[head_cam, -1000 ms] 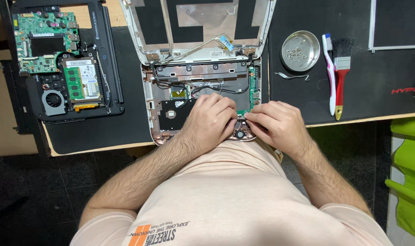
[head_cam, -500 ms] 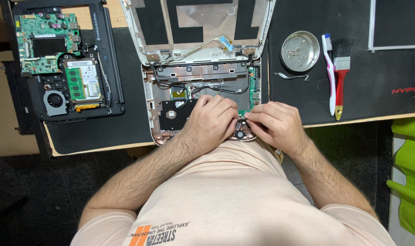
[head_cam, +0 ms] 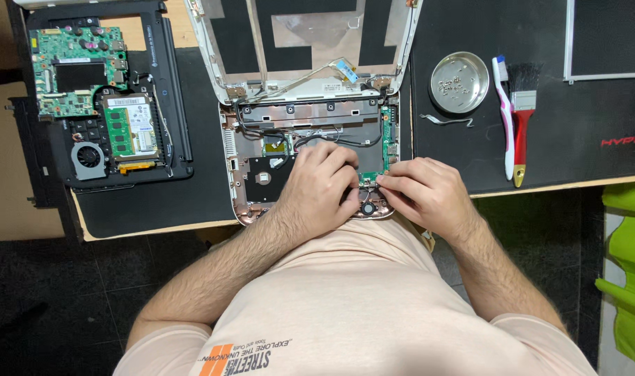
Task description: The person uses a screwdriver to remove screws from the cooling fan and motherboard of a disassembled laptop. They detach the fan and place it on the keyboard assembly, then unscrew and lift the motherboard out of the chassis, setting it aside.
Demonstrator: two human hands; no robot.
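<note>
Centrally, an opened laptop (head_cam: 303, 132) lies at the desk's near edge. Left hand (head_cam: 317, 188) rests curled on its base; right hand (head_cam: 418, 191) pinches a small part beside the green board (head_cam: 386, 143). Tray (head_cam: 459, 82), brush (head_cam: 521, 118) to the right.

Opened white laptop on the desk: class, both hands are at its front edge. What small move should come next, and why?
Probably ease the small part gently upward: both hands, left hand and right hand, pinch at the front edge of the white laptop base, fingertips meeting beside its green board.
</note>
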